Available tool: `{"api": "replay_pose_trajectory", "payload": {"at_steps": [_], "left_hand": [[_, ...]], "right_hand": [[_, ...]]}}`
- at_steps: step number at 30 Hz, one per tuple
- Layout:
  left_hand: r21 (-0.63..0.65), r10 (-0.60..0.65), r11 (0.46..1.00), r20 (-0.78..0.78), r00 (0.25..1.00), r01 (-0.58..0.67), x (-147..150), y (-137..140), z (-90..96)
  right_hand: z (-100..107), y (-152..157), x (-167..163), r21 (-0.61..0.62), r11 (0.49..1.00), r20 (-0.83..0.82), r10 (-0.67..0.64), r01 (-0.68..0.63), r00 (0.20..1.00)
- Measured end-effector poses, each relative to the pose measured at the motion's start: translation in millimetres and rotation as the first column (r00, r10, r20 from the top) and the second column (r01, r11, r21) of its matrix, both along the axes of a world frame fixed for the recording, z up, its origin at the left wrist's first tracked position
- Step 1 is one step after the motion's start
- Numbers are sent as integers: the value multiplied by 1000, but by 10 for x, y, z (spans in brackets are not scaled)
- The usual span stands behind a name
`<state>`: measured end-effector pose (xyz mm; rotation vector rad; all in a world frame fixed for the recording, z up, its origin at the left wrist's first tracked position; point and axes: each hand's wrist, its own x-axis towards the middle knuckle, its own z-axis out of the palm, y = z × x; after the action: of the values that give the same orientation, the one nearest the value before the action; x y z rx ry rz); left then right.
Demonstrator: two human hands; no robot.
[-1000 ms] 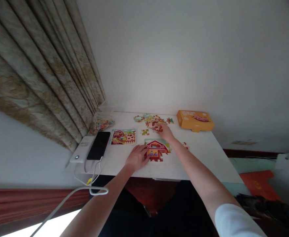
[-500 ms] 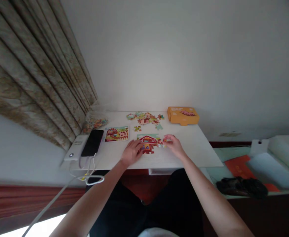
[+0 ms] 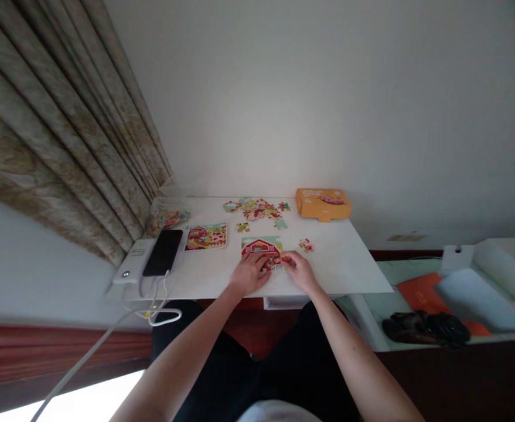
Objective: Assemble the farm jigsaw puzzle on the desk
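My left hand (image 3: 251, 274) lies over the partly joined barn puzzle (image 3: 261, 241), its fingers stretched out across the lower part and hiding it. Beside it my right hand (image 3: 300, 271) pinches a puzzle piece (image 3: 277, 261) at the puzzle's right edge, thumb and fingers closed. Whether that piece is locked into its neighbours I cannot tell. A loose pink and red puzzle piece (image 3: 306, 245) rests on the table just beyond my right hand. Left of the puzzle is the reference picture card (image 3: 206, 237), with a barn and a cow.
Several loose puzzle pieces (image 3: 257, 209) are heaped at the back of the white table (image 3: 345, 266). An orange puzzle box (image 3: 323, 205) stands back right. On the left are a black phone (image 3: 163, 252) with a cable, a white power bank (image 3: 129, 265) and a bag of pieces (image 3: 167, 218).
My right hand has moved left and closer to my left hand, uncovering the loose pink and red piece. My left hand has slid right, further over the puzzle.
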<state>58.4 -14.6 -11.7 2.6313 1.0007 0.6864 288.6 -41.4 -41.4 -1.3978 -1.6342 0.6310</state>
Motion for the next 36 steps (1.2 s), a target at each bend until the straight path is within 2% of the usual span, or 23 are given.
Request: {"api": "replay_pose_trajectory", "payload": {"at_steps": [9,16,23,31,33,36], "left_hand": [[14,15,1000,0,1000,-15,34,-7,3],[15,7,1000,3,1000,-8,18,-4,-11],[6,-148,989,-115,982,150,4,1,-11],[-33,-161,987,-151,975,158,18,5,-15],[-17,-151,989,-149,977,150,22,2,-18],[8,-142,989,-145,979,145,30,3,-32]], "right_hand": [[78,-33,-52,69,996,161,52,-64,986],[136,-100,-58,130,992,229,-36,7,973],[87,-121,-21,81,997,333,-26,-1,943],[81,-144,-56,107,994,348,-12,-27,938],[70,-116,17,158,987,290,-76,30,954],[63,-55,239,214,939,253,-319,269,913]]}}
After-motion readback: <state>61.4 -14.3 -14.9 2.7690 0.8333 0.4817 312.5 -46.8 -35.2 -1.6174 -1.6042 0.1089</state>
